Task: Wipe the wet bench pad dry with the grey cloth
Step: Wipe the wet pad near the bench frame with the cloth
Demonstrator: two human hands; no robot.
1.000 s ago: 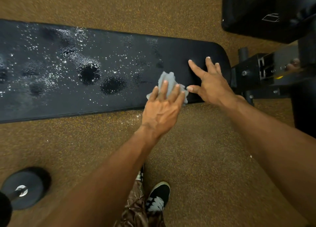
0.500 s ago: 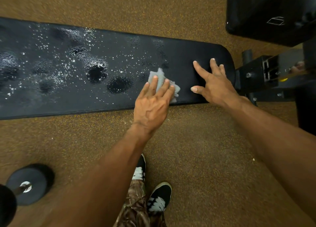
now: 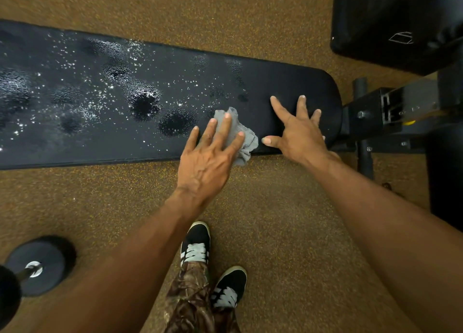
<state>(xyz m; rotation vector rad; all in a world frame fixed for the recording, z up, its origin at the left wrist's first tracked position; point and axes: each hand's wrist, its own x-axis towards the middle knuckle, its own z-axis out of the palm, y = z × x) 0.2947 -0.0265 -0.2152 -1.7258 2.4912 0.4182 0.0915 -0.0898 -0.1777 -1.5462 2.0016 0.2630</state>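
The long black bench pad runs across the view, covered with water droplets and dark wet patches over its left and middle parts. Its right end looks dry. My left hand lies flat on the crumpled grey cloth, pressing it onto the pad near the front edge, just right of a round wet patch. My right hand rests spread and flat on the pad's dry right end, holding nothing.
A black metal bench frame joins the pad at the right, with another black pad above it. A dumbbell lies on the brown speckled floor at bottom left. My shoes stand below the pad.
My left hand has slid the grey cloth leftwards along the pad toward the wet patches. My right hand has stayed planted on the right end.
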